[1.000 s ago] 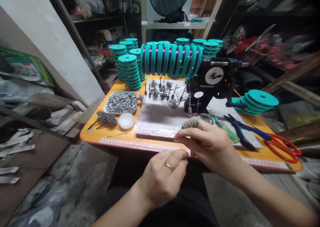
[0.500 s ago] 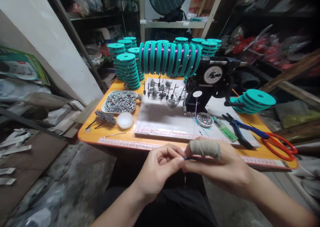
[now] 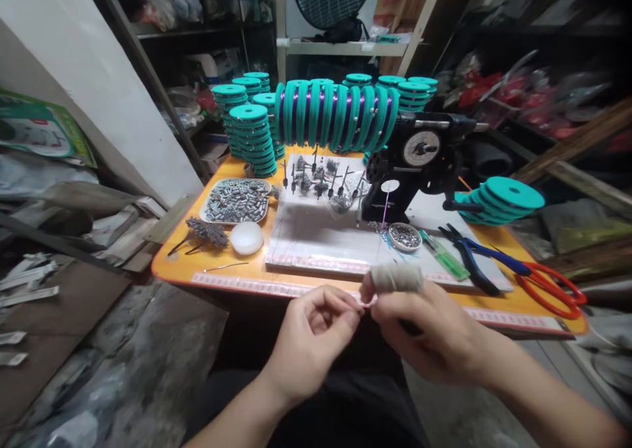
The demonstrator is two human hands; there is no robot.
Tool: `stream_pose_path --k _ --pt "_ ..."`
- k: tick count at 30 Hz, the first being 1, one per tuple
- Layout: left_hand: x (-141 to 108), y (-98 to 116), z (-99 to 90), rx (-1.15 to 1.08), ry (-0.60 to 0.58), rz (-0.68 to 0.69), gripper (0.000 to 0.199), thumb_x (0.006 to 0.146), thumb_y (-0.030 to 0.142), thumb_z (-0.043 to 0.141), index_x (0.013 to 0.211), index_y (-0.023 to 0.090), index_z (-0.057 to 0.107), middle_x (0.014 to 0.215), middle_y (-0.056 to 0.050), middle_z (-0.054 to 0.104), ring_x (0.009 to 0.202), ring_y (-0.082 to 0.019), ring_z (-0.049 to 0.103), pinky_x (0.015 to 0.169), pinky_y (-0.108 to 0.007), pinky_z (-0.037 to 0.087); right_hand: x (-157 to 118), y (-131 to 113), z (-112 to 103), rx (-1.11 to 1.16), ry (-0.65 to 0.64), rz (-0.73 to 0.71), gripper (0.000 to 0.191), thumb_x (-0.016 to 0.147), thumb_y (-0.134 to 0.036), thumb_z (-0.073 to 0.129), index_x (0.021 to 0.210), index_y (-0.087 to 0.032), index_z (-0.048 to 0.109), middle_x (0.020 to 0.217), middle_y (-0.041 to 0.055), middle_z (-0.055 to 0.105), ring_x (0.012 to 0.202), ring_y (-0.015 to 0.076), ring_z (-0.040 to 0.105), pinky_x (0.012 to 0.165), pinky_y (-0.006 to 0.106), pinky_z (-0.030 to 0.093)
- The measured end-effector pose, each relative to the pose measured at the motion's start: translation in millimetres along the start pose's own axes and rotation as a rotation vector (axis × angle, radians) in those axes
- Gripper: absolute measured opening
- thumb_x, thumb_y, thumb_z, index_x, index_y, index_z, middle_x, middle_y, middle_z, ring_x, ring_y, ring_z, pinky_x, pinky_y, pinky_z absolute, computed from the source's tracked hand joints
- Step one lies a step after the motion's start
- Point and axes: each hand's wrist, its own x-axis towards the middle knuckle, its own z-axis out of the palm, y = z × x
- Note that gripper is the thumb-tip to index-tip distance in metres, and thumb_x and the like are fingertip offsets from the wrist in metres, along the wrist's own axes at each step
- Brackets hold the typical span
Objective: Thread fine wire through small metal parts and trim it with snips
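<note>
Over the table's front edge, my left hand [image 3: 318,329] is closed in a pinch on a thin pinkish-purple line [image 3: 369,302]. Close beside it, my right hand [image 3: 427,326] has its fingers curled at the other end of this short strand. A greyish wrap [image 3: 395,279] covers one finger of the right hand. Something dark shows inside the curled right fingers, too unclear to name. Behind the hands, teal foam spools [image 3: 336,115] wound with purple line sit in a row on a black hand-crank winder [image 3: 409,165]. Small dark swivel-like pieces [image 3: 330,188] hang below them.
On the orange table [image 3: 172,263] stand a tray of metal weights [image 3: 237,201], a white round lid [image 3: 247,238], a dish of small metal parts [image 3: 405,236], blue-handled pliers [image 3: 471,257] and red-handled scissors [image 3: 553,290]. Spool stacks [image 3: 251,138] rise behind; another stack [image 3: 511,194] is right.
My right hand has curled and shifted slightly, and the dark slim tool along it has dropped mostly out of sight. A pinkish strand now shows between both hands' fingertips.
</note>
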Motion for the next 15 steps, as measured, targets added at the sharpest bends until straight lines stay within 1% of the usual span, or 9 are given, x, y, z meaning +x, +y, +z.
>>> stream_pose_path --k 1,3,4,6,8,9,11,13,15 --pt "-0.5 1.8 0.2 -0.177 -0.008 -0.129 0.021 0.081 0.024 0.070 0.068 0.014 0.056 0.072 -0.001 0.056 0.060 -0.008 0.047 0.054 -0.020 0.035 -2.5 -0.9 -0.7 0.053 -0.075 0.035 0.011 0.086 -0.011 0.055 0.088 -0.021 0.060 0.087 0.0038 0.065 0.076 0.0150 0.064 0.067 0.026 0.054" --pt "-0.6 3.1 0.4 -0.386 -0.043 -0.277 0.026 0.075 0.029 0.076 0.066 0.013 0.057 0.060 0.004 0.044 0.052 -0.005 0.032 0.050 -0.019 0.026 -6.1 -2.1 -0.5 0.114 -0.141 0.137 0.006 0.086 -0.017 0.061 0.090 -0.022 0.062 0.083 0.0019 0.066 0.069 0.0129 0.064 0.060 0.023 0.054" --pt "-0.3 3.0 0.6 -0.422 -0.058 -0.308 0.028 0.073 0.030 0.077 0.066 0.013 0.056 0.057 0.007 0.038 0.050 -0.004 0.026 0.049 -0.019 0.023 -7.4 -2.2 0.0 0.124 -0.130 0.173 0.008 0.086 -0.019 0.063 0.094 -0.022 0.063 0.083 0.0018 0.066 0.065 0.0123 0.063 0.056 0.022 0.053" --pt "0.7 1.9 1.1 -0.422 -0.082 -0.318 0.029 0.073 0.032 0.076 0.066 0.013 0.056 0.053 0.009 0.031 0.049 -0.004 0.021 0.050 -0.019 0.022 -9.3 -1.6 0.9 0.135 -0.083 0.168 0.014 0.085 -0.022 0.065 0.099 -0.022 0.064 0.083 0.0028 0.068 0.061 0.0125 0.063 0.052 0.022 0.052" --pt "1.6 0.3 0.9 -0.421 -0.091 -0.310 0.027 0.075 0.032 0.075 0.066 0.013 0.057 0.057 0.006 0.036 0.051 -0.005 0.028 0.052 -0.019 0.027 -9.4 -0.9 0.1 0.122 -0.064 0.129 0.009 0.086 -0.022 0.065 0.094 -0.022 0.065 0.080 0.0023 0.067 0.061 0.0129 0.062 0.050 0.022 0.051" --pt "1.8 -0.9 0.2 -0.365 -0.084 -0.256 0.025 0.076 0.030 0.074 0.067 0.012 0.058 0.063 0.003 0.043 0.055 -0.006 0.034 0.054 -0.020 0.031 -8.5 -0.7 -1.0 0.113 -0.075 0.122 0.005 0.086 -0.023 0.065 0.091 -0.022 0.066 0.077 0.0012 0.066 0.060 0.0125 0.062 0.050 0.022 0.050" --pt "1.6 -4.4 -2.3 -0.074 -0.052 -0.012 0.015 0.080 0.021 0.070 0.072 0.013 0.061 0.085 -0.004 0.052 0.062 -0.007 0.044 0.057 -0.021 0.037 -5.0 -0.4 -3.1 0.076 -0.080 0.098 0.005 0.088 -0.025 0.065 0.085 -0.021 0.066 0.071 -0.0009 0.062 0.059 0.0108 0.060 0.051 0.020 0.049" --pt "0.8 -9.7 -5.7 0.372 -0.006 0.367 0.005 0.083 0.011 0.063 0.080 0.015 0.063 0.097 -0.006 0.052 0.063 -0.008 0.048 0.056 -0.022 0.042 0.5 -0.2 -4.0 0.016 -0.032 0.059 0.011 0.091 -0.022 0.061 0.083 -0.022 0.068 0.075 0.0000 0.061 0.062 0.0104 0.060 0.055 0.021 0.049" --pt "0.5 -15.0 -9.0 0.740 0.030 0.702 0.012 0.084 0.004 0.058 0.089 0.015 0.062 0.095 -0.008 0.055 0.065 -0.011 0.054 0.058 -0.024 0.049 7.4 0.3 -2.8 -0.041 0.062 0.030 0.015 0.092 -0.018 0.057 0.085 -0.022 0.070 0.081 0.0023 0.061 0.066 0.0106 0.061 0.058 0.021 0.049"
